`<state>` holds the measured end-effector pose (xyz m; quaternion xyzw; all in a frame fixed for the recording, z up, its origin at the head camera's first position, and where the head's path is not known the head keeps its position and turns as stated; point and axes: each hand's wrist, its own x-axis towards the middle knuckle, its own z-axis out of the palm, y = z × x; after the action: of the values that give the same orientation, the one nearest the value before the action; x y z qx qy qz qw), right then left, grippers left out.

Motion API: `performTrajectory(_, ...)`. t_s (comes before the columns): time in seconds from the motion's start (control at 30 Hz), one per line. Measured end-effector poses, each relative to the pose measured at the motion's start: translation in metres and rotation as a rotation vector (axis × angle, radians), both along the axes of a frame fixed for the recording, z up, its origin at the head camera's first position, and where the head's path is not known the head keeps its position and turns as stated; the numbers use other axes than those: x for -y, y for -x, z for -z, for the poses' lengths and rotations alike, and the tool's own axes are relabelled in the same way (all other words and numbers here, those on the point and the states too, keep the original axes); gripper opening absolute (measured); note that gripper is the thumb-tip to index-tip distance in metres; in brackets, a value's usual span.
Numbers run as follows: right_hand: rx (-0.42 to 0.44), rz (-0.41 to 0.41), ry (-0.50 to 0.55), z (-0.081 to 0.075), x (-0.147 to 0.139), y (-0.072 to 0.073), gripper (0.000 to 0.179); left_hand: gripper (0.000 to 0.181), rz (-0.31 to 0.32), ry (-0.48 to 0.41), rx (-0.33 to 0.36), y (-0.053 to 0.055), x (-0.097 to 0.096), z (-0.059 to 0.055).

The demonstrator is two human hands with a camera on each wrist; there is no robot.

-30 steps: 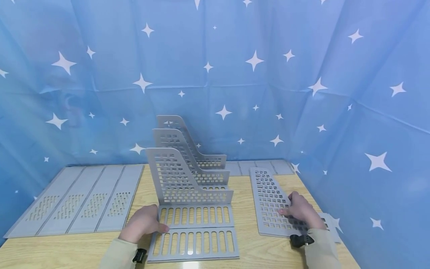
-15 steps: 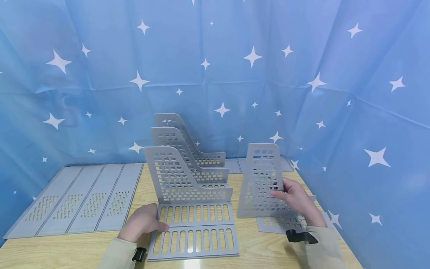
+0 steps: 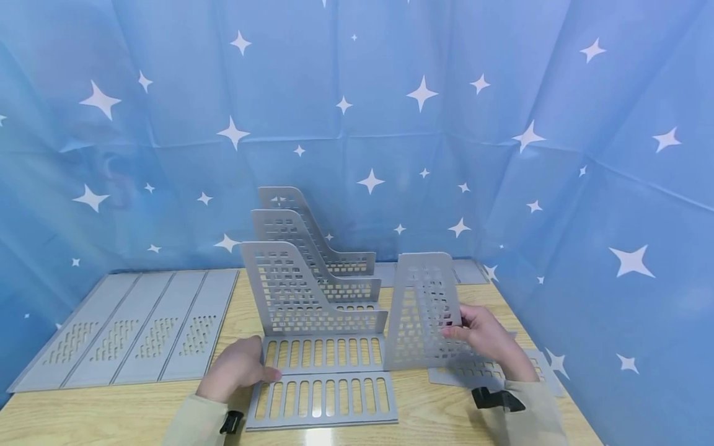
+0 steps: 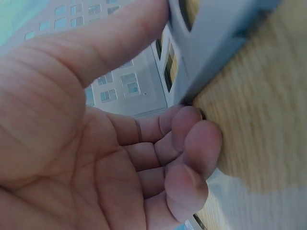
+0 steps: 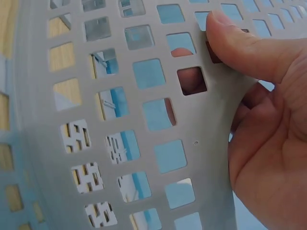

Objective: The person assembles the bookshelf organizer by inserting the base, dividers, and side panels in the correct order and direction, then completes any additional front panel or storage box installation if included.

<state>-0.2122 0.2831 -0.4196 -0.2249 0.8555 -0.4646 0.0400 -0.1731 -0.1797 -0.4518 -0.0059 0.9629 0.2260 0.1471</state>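
Gray panels of a desktop file rack lie on the table. My left hand (image 3: 237,370) grips the left edge of the slotted base panel (image 3: 320,428), thumb on top and fingers curled against its side near the table. My right hand (image 3: 485,337) pinches a perforated divider panel (image 3: 395,322), thumb on the near face (image 5: 211,129) and fingers behind. That panel stands nearly upright, its lower left corner by the right edge of the base; whether they touch I cannot tell. Several similar dividers (image 3: 262,254) stand upright in a row along the base.
Another perforated panel (image 3: 446,376) lies flat under my right hand. Several flat panels with slanted holes (image 3: 119,303) lie side by side at the left. More flat gray pieces (image 3: 471,272) lie at the back right. A blue starry curtain (image 3: 385,142) hangs behind the table (image 3: 111,415).
My right hand has lifted a perforated divider off the flat panel at the right, turned it upright, and moved it left toward the base. My left hand has stayed on the base's left edge.
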Motion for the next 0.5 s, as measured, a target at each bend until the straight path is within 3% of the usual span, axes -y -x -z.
performTrajectory(0.23,-0.034,0.000,0.008,0.002,-0.003,-0.012,0.032,0.041,0.007,-0.029,-0.005,-0.020,0.003,0.004)
performTrajectory(0.5,-0.145,0.022,0.059,0.009,0.002,-0.020,0.014,0.041,0.039,-0.031,-0.033,-0.035,0.008,0.006)
